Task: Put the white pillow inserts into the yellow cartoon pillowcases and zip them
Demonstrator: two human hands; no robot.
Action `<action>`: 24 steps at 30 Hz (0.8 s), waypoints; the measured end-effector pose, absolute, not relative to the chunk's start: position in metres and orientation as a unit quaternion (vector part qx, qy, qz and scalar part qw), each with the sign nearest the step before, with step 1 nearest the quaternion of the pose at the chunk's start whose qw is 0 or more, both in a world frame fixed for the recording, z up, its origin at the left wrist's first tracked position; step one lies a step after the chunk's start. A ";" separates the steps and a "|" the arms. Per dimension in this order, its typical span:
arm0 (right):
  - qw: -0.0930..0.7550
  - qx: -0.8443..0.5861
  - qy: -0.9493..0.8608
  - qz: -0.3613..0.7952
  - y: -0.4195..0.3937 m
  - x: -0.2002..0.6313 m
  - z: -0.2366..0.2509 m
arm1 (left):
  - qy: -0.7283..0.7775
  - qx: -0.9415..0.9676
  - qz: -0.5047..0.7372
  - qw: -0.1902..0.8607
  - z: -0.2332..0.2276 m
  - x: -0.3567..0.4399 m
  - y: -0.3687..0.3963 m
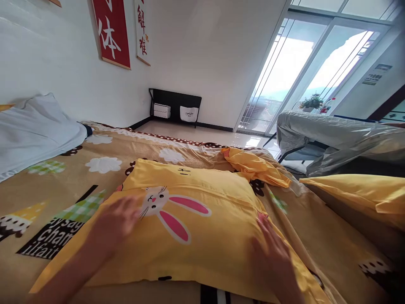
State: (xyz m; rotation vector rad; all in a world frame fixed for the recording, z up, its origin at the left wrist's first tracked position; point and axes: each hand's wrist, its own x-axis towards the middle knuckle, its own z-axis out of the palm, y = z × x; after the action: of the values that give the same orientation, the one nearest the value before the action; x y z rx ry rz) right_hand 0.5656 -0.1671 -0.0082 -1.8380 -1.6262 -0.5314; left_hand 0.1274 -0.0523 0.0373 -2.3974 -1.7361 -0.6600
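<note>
A yellow pillow (202, 228) with a white and pink rabbit print lies on a tan patterned bed cover (104, 147). My left hand (117, 223) rests flat on the pillow's left part, fingers spread, beside the rabbit's face. Flat against the pillow's right edge lies my right hand (272, 253), fingers apart. Neither hand grips anything. A crumpled yellow cloth (253, 164) lies just beyond the pillow.
A white pillow (34, 131) sits at the far left of the bed. Another yellow pillow (363, 192) lies at the right edge. A chair under a silver cover (332, 137) stands to the right. A black low rack (175, 105) stands against the far wall, next to glass doors (284, 71).
</note>
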 end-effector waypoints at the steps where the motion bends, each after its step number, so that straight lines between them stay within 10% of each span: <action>1: 0.312 -0.670 -0.643 -0.199 -0.147 0.535 0.007 | -0.516 -0.825 -0.226 0.053 0.053 0.168 -0.046; 9: 0.228 -0.657 -0.714 -0.075 -0.048 0.420 0.016 | -0.435 -0.857 -0.275 -0.004 0.030 0.311 0.001; 24: 0.159 -0.761 -0.627 -0.043 -0.085 0.568 -0.022 | -0.546 -0.818 -0.183 -0.004 -0.009 0.174 0.022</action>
State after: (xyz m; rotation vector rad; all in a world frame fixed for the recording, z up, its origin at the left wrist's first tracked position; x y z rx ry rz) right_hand 0.5676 -0.0854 -0.0219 -2.1770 -1.7927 -0.1229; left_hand 0.1744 0.0223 -0.0089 -2.5759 -1.7185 -0.5750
